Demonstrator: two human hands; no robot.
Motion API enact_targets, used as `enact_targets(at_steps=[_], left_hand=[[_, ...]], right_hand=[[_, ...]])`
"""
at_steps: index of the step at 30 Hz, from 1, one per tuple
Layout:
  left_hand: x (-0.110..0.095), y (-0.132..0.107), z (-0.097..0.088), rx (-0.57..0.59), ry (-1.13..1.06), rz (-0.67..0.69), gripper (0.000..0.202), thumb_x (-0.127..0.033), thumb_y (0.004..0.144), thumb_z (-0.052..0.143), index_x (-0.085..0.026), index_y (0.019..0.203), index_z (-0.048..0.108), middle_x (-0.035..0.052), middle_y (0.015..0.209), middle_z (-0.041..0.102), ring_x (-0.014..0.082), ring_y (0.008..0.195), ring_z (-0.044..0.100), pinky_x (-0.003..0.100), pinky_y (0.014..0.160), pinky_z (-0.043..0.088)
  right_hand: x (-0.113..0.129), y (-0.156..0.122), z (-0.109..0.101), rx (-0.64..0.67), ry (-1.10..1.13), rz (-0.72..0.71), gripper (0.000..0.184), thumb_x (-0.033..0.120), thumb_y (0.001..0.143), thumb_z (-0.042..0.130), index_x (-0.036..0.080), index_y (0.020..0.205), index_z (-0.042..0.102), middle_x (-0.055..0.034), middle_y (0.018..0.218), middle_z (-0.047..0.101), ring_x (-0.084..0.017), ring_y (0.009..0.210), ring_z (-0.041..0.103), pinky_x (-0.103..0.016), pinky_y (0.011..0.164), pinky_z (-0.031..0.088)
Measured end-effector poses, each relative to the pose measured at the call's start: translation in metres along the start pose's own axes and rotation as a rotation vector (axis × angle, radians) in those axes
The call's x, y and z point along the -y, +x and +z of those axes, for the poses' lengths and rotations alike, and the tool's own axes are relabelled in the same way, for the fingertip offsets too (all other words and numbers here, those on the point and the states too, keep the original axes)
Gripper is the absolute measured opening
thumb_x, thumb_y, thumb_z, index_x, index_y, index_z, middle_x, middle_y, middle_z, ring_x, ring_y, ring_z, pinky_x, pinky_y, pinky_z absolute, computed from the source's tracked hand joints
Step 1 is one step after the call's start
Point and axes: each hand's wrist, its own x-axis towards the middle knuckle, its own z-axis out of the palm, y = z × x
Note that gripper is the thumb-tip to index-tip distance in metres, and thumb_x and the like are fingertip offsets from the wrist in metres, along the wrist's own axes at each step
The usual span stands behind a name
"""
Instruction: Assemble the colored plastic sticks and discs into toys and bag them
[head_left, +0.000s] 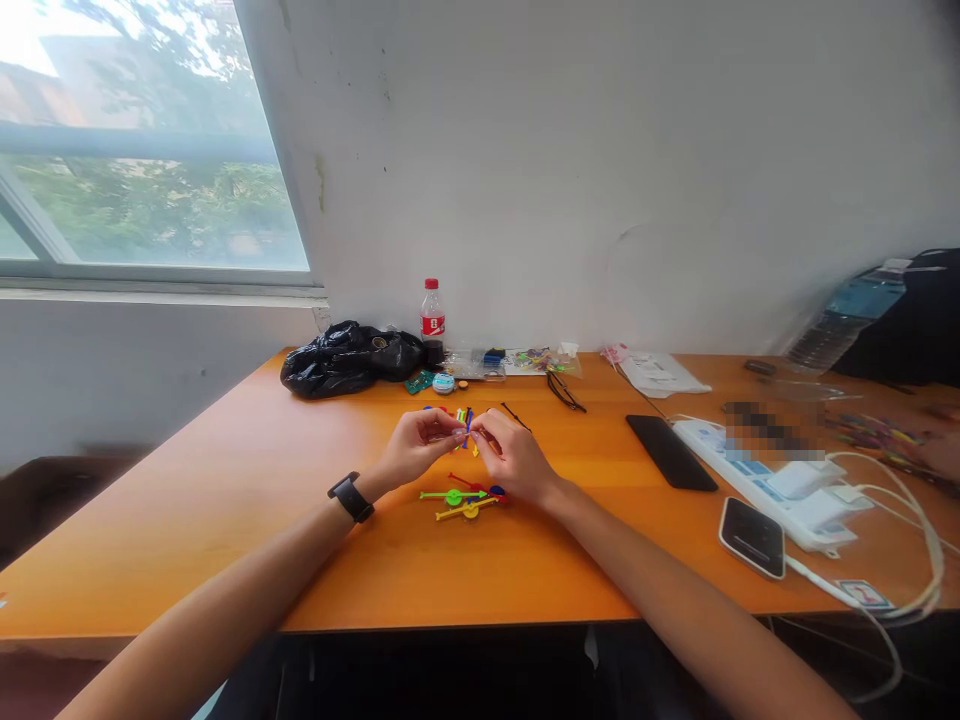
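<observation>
My left hand (pixel 420 444), with a dark watch (pixel 351 497) on its wrist, is pinched closed above the middle of the wooden table (pixel 555 570). Facing it, my right hand (pixel 514 455) is pinched too, and the fingertips of both nearly meet. Whatever is between them is too small to name. Nearer to me lie a green plastic arrow spinner (pixel 453 496) and a yellow arrow spinner (pixel 469 511), with red and blue pieces beside them. Behind the fingers, more small coloured plastic pieces (pixel 461 413) show, partly hidden by my hands.
Toward the wall sit a black plastic bag (pixel 349 358), a cola bottle (pixel 432 325) and small packets (pixel 536 360). On the right are a black phone (pixel 670 452), a white power strip (pixel 739 470), another phone (pixel 751 537) with a cable, and a tilted water bottle (pixel 847 315).
</observation>
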Motion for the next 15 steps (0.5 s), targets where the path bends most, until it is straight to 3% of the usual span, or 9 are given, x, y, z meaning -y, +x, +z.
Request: enact_targets(at_steps=[5, 9, 12, 15], left_hand=[[-0.002, 0.002, -0.005, 0.048, -0.092, -0.044, 0.041, -0.046, 0.086, 0.084, -0.014, 0.109, 0.074, 0.0112, 0.103, 0.078, 0.023, 0.092, 0.075, 0.036, 0.086, 0.061], [0.001, 0.004, -0.01, 0.078, -0.235, -0.157, 0.036, -0.044, 0.088, 0.082, -0.013, 0.107, 0.075, 0.013, 0.108, 0.078, 0.0254, 0.097, 0.076, 0.04, 0.092, 0.06], [0.002, 0.004, -0.011, 0.085, -0.265, -0.187, 0.036, -0.036, 0.082, 0.088, -0.015, 0.107, 0.073, 0.0119, 0.109, 0.078, 0.0224, 0.096, 0.075, 0.036, 0.091, 0.059], [0.001, 0.005, -0.012, 0.077, -0.219, -0.159, 0.034, -0.034, 0.083, 0.088, -0.015, 0.106, 0.072, 0.0106, 0.105, 0.079, 0.019, 0.09, 0.074, 0.031, 0.084, 0.057]], right_hand=[[-0.003, 0.003, 0.002, -0.041, 0.194, 0.054, 0.013, 0.026, 0.103, 0.054, 0.022, 0.097, 0.065, -0.0033, 0.092, 0.061, -0.018, 0.079, 0.058, -0.03, 0.071, 0.047], [-0.006, 0.007, 0.001, -0.042, 0.329, 0.106, 0.015, 0.031, 0.103, 0.056, 0.021, 0.098, 0.066, -0.0036, 0.094, 0.062, -0.017, 0.082, 0.061, -0.029, 0.072, 0.049], [-0.007, 0.008, 0.001, -0.051, 0.39, 0.144, 0.017, 0.034, 0.102, 0.057, 0.021, 0.099, 0.068, -0.0042, 0.096, 0.063, -0.018, 0.085, 0.064, -0.03, 0.073, 0.051], [-0.008, 0.009, -0.001, -0.101, 0.348, 0.115, 0.02, 0.036, 0.101, 0.059, 0.022, 0.109, 0.07, -0.0075, 0.109, 0.066, -0.022, 0.102, 0.065, -0.034, 0.086, 0.053]])
